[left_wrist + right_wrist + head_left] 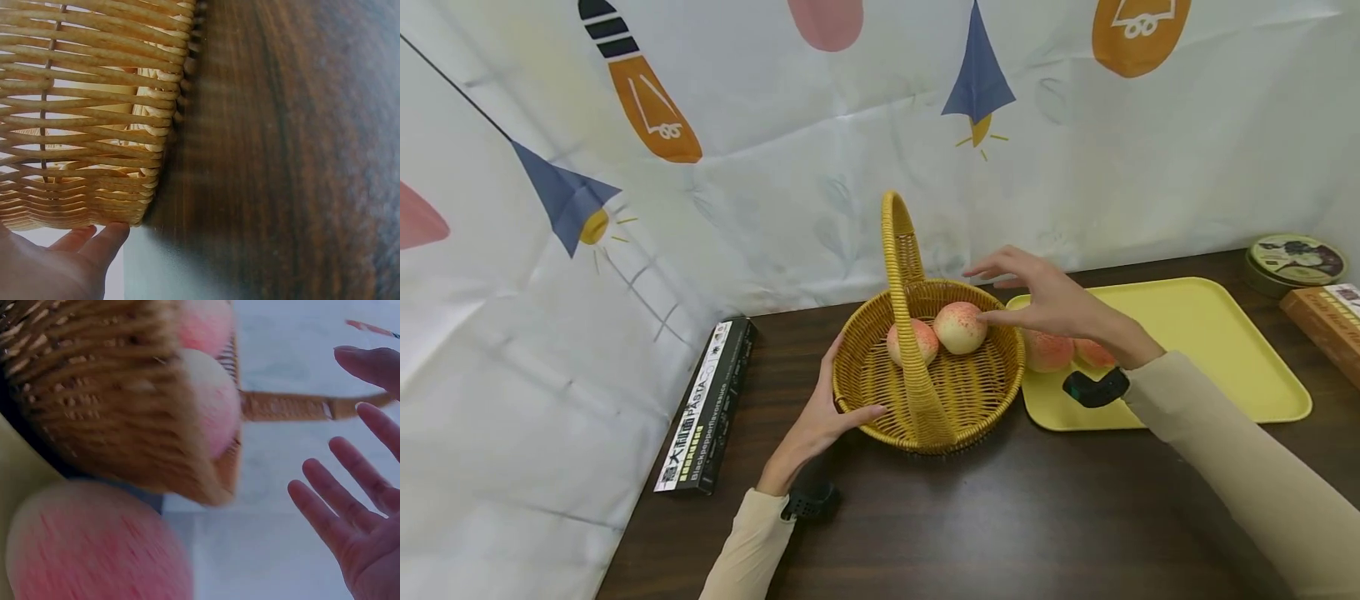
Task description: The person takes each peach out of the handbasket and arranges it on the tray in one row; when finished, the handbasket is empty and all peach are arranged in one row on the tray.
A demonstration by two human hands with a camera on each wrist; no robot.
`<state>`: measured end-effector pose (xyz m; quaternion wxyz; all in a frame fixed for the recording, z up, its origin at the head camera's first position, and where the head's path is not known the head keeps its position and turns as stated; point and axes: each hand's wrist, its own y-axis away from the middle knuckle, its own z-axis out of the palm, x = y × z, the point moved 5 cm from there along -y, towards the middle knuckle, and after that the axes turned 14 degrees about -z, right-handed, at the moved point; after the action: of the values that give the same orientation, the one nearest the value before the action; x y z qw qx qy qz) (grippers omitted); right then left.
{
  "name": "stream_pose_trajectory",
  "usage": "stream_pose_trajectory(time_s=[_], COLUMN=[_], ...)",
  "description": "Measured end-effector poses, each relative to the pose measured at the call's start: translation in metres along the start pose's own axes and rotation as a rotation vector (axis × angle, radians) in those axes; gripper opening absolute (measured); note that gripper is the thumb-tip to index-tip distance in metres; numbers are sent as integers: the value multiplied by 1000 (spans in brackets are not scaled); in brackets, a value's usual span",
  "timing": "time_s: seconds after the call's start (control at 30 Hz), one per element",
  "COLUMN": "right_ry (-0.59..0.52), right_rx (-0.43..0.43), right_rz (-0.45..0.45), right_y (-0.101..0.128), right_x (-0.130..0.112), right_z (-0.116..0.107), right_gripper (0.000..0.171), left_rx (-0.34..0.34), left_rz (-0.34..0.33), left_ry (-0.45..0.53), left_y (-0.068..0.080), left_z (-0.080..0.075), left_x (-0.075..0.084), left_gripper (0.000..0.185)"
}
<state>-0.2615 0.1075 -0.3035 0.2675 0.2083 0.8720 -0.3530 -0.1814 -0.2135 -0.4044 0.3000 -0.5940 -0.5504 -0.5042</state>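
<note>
Tray peaches behind right hand

The basket under my left hand is golden-yellow wicker, and the two peaches in it are cream blushed with pink-red. My tray is pale yellow, the table dark brown wood grain. My sleeves are beige. The backdrop cloth is white, printed with blue, orange and pink shapes.

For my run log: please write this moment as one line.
left hand: rests on basket | right hand: open over peaches | tray: two peaches
</note>
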Motion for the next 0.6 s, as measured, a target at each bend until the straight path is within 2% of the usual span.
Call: stream_pose_trajectory(time_s=[0.17,0.4,0.6], right_ry=[38,105,139], right_rx=[-86,-139,-188], right_rz=[3,49,65], right_y=[-12,-18,-21], right_x=[9,17,19], right_z=[29,48,63], right_gripper=[51,53,48], left_rx=[-10,-16,-1], left_rz=[-1,5,6], left_ry=[10,20,8], left_y=[1,0,1], left_z=[1,1,-1], left_x=[0,1,-1], left_gripper=[116,117,116])
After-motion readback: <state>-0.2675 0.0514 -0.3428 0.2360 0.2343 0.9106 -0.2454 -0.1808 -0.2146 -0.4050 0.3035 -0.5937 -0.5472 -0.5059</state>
